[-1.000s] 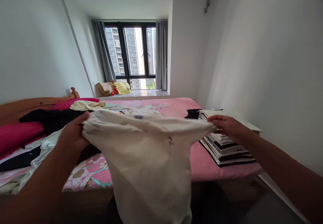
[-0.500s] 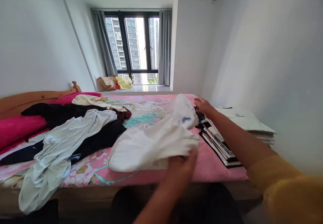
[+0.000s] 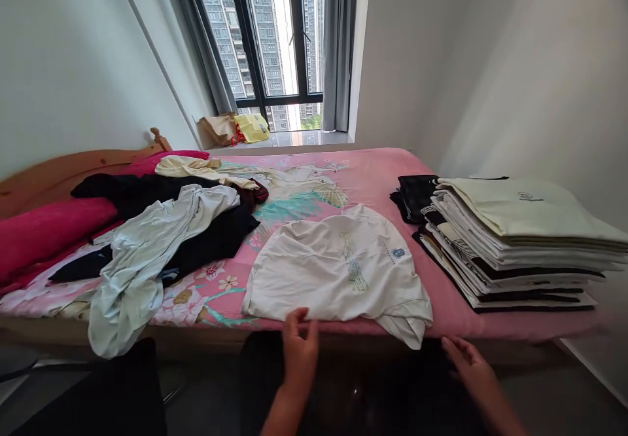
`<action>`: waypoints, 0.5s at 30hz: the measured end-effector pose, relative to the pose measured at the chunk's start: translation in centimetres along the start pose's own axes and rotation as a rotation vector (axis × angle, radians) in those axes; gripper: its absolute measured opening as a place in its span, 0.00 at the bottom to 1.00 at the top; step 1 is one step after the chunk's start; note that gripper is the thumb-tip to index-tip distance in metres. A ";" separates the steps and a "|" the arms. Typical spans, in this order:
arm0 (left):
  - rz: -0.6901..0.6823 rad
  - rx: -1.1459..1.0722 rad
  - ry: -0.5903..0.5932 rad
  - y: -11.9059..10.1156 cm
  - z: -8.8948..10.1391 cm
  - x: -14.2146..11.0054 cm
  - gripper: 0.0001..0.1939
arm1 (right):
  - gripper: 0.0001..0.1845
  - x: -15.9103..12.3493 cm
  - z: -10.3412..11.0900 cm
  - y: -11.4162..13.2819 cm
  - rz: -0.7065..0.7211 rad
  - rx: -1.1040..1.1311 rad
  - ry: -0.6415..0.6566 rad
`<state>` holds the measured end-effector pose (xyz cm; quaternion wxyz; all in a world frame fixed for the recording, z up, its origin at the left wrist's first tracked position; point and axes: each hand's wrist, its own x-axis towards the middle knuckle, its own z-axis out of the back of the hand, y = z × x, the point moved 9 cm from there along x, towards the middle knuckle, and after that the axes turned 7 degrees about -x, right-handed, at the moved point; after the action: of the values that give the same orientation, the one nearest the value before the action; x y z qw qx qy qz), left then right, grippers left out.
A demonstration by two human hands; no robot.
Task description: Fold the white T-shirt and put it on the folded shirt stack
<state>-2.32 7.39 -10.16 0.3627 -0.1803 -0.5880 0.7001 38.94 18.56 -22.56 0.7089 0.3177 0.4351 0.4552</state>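
Observation:
A white T-shirt (image 3: pixel 309 269) with a small blue print on its chest lies spread on the bed, its collar end to the right and one sleeve hanging over the front edge. Close to the shirt's near side is my left hand (image 3: pixel 299 351), thumb and fingers apart; whether its fingertips touch the cloth I cannot tell. My right hand (image 3: pixel 471 367) hovers just in front of the bed edge, right of the hanging sleeve, with its fingers stretched out and nothing in them.
A tall stack of folded clothes (image 3: pixel 520 253) stands at the right, with folded black clothes (image 3: pixel 415 197) beside it. Left on the bed lie a crumpled pale shirt (image 3: pixel 161 239), dark clothes (image 3: pixel 210 239) and a pink pillow (image 3: pixel 59 230). Bags (image 3: pixel 218 129) rest on the window sill.
The white T-shirt was lifted and in motion; now it lies flat on the bed. Both hands have drawn back toward me, the right one from far over the bed. The view has tilted down.

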 end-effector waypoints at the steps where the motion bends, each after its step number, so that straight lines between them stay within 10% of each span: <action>1: -0.050 0.096 -0.185 0.3 3.5 1.7 0.19 | 0.29 -0.7 -1.2 0.3 -0.019 0.011 0.046; 4: -0.067 0.365 -0.423 1.3 10.6 4.6 0.20 | 0.29 -2.7 -4.9 2.6 -0.016 -0.003 0.167; 8: 0.077 0.301 -0.274 2.6 13.6 6.8 0.14 | 0.22 -3.7 -7.1 5.5 0.023 0.024 0.229; 15: 0.202 -0.086 -0.134 3.6 13.6 7.5 0.13 | 0.13 1.0 1.5 8.0 0.029 0.354 0.040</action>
<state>-17.64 3.21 -9.02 0.2420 -0.2068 -0.6192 0.7178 37.55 22.43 -15.47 0.6264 0.4346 0.5179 0.3880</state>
